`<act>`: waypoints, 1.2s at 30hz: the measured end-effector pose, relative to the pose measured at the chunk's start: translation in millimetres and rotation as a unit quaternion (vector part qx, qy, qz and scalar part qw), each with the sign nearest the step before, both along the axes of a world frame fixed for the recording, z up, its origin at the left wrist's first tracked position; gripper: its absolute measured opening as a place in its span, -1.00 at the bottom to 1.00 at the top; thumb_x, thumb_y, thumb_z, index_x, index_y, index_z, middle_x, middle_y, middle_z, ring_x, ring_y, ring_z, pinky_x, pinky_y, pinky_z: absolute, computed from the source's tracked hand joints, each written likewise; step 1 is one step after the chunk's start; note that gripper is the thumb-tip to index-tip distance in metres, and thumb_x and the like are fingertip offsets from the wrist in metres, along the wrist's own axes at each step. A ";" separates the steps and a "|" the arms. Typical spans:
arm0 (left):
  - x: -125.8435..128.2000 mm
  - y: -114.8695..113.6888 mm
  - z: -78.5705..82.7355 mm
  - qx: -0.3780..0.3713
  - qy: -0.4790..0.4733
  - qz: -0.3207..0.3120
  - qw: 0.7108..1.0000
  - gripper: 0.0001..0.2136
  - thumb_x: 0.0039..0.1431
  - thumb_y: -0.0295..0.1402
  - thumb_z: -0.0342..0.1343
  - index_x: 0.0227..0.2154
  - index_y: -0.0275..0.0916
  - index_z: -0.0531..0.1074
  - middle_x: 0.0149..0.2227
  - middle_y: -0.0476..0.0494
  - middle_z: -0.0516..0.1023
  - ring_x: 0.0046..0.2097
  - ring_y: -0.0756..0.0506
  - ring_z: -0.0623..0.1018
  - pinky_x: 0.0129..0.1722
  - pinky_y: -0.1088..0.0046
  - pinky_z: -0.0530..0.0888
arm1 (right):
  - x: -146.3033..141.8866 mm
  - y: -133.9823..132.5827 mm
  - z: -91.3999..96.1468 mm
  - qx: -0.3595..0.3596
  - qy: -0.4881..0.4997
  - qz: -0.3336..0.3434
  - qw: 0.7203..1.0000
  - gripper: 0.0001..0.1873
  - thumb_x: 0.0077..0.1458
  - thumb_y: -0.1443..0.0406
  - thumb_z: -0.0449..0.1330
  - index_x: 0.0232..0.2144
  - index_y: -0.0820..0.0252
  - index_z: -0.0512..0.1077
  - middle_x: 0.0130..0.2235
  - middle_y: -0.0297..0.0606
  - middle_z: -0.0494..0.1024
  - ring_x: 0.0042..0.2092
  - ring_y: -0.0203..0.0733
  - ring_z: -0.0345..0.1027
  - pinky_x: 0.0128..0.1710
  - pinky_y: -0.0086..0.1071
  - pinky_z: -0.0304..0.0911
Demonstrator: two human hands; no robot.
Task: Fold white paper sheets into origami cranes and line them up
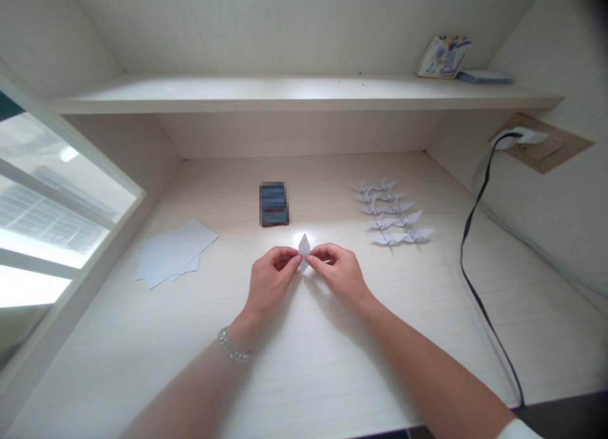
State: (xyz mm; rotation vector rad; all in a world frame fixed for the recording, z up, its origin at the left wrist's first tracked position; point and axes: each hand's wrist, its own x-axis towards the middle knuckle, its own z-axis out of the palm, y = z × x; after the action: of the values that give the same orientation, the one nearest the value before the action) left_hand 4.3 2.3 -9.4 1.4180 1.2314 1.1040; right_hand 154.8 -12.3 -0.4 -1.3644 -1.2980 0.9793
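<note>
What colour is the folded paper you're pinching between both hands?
Pale lavender-white, plain, with no pattern. The folded paper shows best in the head view.

Pale wooden desk (304, 375) set in an alcove. Its front half is bare and open to reach from the front edge. At the middle, the left hand (270, 277) and right hand (339, 271) meet on a small white folded paper piece (304, 244).

- **Left edge:** loose white paper sheets (175, 252) lie near it.
- **Behind the middle:** a dark rectangular phone (274, 204).
- **Back right:** rows of small white folded paper cranes (392, 214).
- **Right side:** a thin black cable (475, 287) trails to the front edge.
- **Back:** a pale wooden shelf (304, 95) overhangs it.
</note>
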 end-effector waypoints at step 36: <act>2.2 -5.0 7.3 0.151 0.134 -0.014 0.979 -0.84 0.09 -0.37 0.10 -0.29 -0.16 0.54 -0.24 -0.14 0.58 -0.21 -0.10 0.54 -0.16 0.37 0.45 | -6.2 -4.9 0.2 0.087 -0.069 -0.006 0.994 -0.79 0.06 0.31 0.13 -0.27 0.12 0.54 -0.27 -0.23 0.59 -0.27 -0.14 0.45 -0.24 -0.32 0.34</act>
State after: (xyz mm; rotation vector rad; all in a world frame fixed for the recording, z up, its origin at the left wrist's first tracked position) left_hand 6.5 -2.7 -2.1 1.8590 1.2611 1.1434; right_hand 148.6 -17.1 -0.2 -1.3202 -1.4422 0.7551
